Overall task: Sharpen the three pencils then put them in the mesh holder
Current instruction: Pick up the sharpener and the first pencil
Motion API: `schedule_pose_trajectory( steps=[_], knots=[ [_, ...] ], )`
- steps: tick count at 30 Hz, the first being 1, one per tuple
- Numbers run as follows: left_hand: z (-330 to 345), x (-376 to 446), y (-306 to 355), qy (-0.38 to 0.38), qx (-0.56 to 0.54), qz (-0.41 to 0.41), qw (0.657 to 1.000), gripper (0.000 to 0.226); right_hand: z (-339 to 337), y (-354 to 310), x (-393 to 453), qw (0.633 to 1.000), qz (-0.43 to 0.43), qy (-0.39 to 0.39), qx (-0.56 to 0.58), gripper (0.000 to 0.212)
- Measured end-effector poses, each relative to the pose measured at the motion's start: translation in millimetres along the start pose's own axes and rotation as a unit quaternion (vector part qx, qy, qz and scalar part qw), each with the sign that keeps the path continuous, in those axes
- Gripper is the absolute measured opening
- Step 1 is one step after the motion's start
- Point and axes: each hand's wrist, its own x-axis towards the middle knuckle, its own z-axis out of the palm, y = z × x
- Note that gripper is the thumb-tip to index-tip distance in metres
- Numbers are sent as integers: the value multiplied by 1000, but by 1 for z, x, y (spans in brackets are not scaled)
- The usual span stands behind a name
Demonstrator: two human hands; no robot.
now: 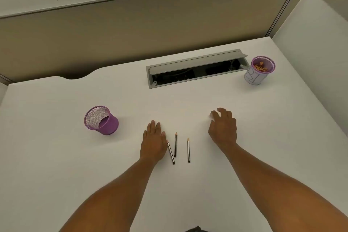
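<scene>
Evidently the sorting into the holder has not begun; three slim dark-barrelled wooden pencils lie side by side on the white table (56,156) between the two hands, their pale tips pointing away from the person: the left pencil (170,151) slightly slanted, the middle pencil (175,144) just beside it, the right pencil (188,150) a little apart; all three tips look tapered to a point, though they are too small to judge how sharp; the purple wire-mesh cylindrical holder (101,120) stands well to the left, tilted in the wide-angle view, with nothing visible inside; a second purple mesh cup wrapped in white paper (260,70) stands far right near the grey cable hatch (195,68) and holds orange-brown shavings, which suggests sharpening has taken place; the left hand (153,142) lies flat on the table, fingers straight and together, its edge touching the left pencil, holding nothing; the right hand (223,127) hovers or rests with fingers loosely curled, a small pale object at its fingertips (213,114) too blurred to identify, so whether the grip pinches anything cannot be told; judged so, the transfer of all three pencils remains.
</scene>
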Motion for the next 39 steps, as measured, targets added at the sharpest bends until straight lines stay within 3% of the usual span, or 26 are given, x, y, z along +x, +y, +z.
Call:
schedule_pose_trajectory(
  steps=[11, 18, 21, 27, 31, 34, 39],
  knots=[
    [-9, 14, 13, 13, -39, 7, 999, 50, -13, -3, 16, 988, 108, -113, 1, 32],
    [-12, 23, 25, 44, -157, 15, 987, 39, -16, -17, 19, 971, 148, -130, 138, 40],
    [-17, 28, 38, 57, -205, 46, 976, 37, -15, -27, 21, 954, 119, -155, 226, 47],
    [-26, 34, 55, 13, -298, 71, 952, 48, -10, -45, 24, 919, 22, -168, 356, 24],
    [-29, 34, 54, -12, -341, 96, 935, 49, -19, -53, 26, 897, -3, -194, 397, 31],
    [-32, 34, 52, -9, -353, 108, 929, 45, -28, -57, 25, 878, 16, -235, 417, 33],
    [-34, 36, 49, 2, -358, 116, 927, 38, -40, -64, 24, 816, 100, -299, 485, 25]
  ],
)
